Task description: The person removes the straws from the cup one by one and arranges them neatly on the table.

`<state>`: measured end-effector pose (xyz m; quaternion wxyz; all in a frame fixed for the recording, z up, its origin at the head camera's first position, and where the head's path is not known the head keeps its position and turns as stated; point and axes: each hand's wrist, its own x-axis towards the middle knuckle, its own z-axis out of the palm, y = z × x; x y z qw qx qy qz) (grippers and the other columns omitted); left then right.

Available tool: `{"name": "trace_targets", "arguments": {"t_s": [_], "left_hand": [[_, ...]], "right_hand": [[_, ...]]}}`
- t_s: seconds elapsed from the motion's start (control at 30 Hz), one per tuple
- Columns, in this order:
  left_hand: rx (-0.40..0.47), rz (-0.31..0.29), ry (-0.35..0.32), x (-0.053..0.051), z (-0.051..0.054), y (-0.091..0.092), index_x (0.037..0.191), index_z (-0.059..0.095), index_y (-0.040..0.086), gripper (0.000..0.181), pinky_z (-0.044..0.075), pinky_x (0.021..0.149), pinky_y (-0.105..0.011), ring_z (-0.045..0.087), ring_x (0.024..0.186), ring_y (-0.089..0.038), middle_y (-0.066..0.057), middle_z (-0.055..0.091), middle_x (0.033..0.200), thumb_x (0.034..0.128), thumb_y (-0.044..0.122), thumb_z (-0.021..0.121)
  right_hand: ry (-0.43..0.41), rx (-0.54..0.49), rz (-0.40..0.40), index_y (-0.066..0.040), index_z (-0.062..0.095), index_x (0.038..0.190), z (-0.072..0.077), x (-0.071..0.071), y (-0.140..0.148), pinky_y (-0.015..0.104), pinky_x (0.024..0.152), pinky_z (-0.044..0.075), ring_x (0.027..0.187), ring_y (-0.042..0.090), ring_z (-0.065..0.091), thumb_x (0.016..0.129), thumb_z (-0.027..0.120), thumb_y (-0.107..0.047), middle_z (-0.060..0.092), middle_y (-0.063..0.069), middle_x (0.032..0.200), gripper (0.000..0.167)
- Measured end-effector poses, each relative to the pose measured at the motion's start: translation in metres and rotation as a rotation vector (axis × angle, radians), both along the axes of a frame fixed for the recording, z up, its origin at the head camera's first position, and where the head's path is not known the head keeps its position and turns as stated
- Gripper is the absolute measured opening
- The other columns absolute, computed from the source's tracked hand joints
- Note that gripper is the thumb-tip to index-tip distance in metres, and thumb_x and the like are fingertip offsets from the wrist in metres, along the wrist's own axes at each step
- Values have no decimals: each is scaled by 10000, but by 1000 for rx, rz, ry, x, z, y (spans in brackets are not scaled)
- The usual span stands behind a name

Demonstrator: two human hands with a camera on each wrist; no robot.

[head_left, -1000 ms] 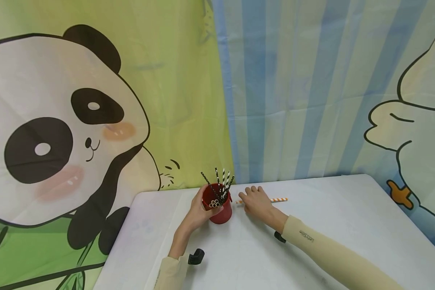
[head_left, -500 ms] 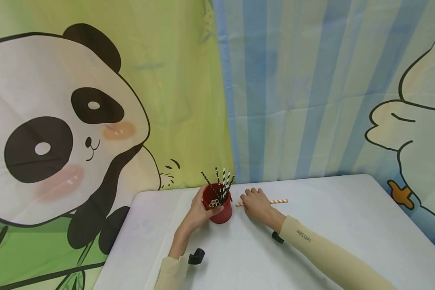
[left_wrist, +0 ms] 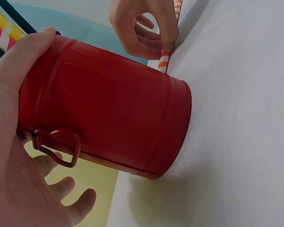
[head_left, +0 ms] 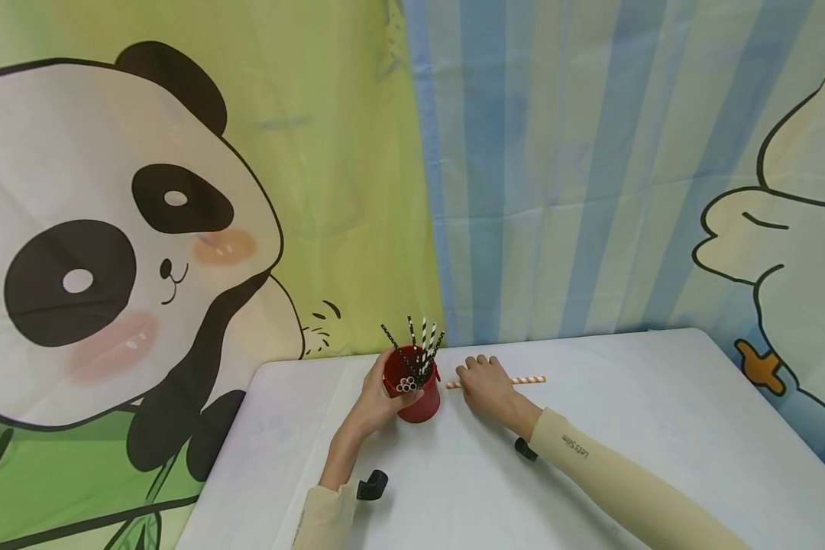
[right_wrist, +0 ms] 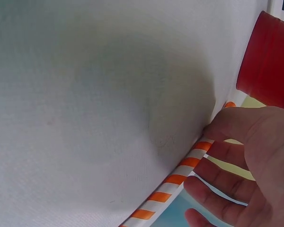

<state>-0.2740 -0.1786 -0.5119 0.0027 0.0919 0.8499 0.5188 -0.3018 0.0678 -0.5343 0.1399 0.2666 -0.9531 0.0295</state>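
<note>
My left hand [head_left: 378, 397] grips a small red metal bucket [head_left: 422, 406] near its rim, with the thumb along the front. Several paper straws [head_left: 426, 351], black-and-white ones among them, stick out of the bucket's mouth. A wire handle [left_wrist: 61, 146] hangs on its side in the left wrist view. To the bucket's right, an orange-and-white striped straw [head_left: 531, 380] lies along the white table. My right hand [head_left: 488, 386] is over this straw and pinches it between thumb and fingers, seen in the right wrist view. Its middle is hidden under the hand in the head view.
The white table [head_left: 612, 428] ends at the back against hanging cloth [head_left: 516, 191] printed with a panda and blue stripes. Black wrist mounts [head_left: 373, 486] sit by both sleeves.
My right hand has shifted very slightly, with the striped straw's left end tilting a little lower, and the forearm has drawn a bit left. The left hand and bucket stay in place.
</note>
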Motion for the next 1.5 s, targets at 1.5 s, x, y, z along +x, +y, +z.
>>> {"name": "trace_targets", "arguments": {"t_s": [1.5], "left_hand": [[55,-39,-36,7,13,3,1586,230,146,976,440,1087,-596,402,1418,-366,-146,450,1515,822,225,832]], "right_hand": [[-28,-351,25,-96,673,1085,18,32,10,427,684,516,863,275,612,837,754,-240,653,51,976,298]]}}
